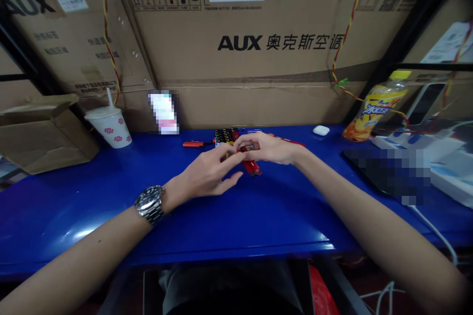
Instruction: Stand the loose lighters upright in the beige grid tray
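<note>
fingers [248, 138] of the right hand [272, 148] arch over slim, glossy red pieces [252, 167].

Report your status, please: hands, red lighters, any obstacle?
Left hand, right hand together at red lighters; exact grip partly hidden. Dark-topped cluster close behind. Orange piece lies left.

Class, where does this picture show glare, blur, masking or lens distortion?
Head view: white glare on the blue tabletop, lower left; pixelation over the propped phone and part of the black device; softness in the red items at the right hand; outward lean of the drink bottle, probably wide-angle distortion.
</note>
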`<control>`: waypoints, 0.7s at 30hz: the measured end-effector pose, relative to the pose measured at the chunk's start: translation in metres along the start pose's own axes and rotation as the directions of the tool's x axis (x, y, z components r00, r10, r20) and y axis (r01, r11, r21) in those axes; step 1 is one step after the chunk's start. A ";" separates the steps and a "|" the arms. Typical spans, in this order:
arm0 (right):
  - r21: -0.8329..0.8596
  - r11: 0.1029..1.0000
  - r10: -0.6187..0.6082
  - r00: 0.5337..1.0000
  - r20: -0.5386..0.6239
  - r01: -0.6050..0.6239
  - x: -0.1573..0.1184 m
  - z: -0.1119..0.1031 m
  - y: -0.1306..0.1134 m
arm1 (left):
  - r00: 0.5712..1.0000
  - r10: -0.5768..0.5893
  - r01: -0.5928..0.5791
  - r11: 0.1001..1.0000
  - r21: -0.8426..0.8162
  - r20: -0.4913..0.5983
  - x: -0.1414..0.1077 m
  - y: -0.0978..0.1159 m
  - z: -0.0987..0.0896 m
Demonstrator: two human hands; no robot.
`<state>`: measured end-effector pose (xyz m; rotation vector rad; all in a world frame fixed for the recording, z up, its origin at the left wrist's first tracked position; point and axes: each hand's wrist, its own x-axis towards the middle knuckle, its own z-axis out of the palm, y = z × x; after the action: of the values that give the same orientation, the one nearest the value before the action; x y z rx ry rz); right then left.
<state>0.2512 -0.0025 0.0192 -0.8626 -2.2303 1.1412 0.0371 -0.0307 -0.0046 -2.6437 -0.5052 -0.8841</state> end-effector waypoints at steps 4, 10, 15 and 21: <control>0.241 0.970 0.022 1.000 -0.011 -0.019 0.006 0.015 0.006 | 0.996 0.082 -0.082 0.996 0.018 0.044 0.000 -0.002 0.006; 0.443 0.897 0.015 1.000 0.002 -0.014 0.005 0.013 0.017 | 0.985 0.146 -0.126 0.974 0.187 -0.096 0.000 -0.010 0.011; 0.462 0.887 0.040 0.999 -0.016 -0.029 0.001 0.003 0.012 | 0.985 0.005 0.001 0.999 0.032 -0.174 -0.002 -0.016 0.016; 0.481 0.877 0.052 0.992 -0.113 0.009 -0.002 -0.010 0.010 | 0.914 -0.386 0.343 0.901 -0.266 -0.129 -0.008 -0.020 0.024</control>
<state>0.2627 0.0057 0.0156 -0.7204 -1.7204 1.5206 0.0345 -0.0052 -0.0243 -2.6850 -0.9231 -1.3603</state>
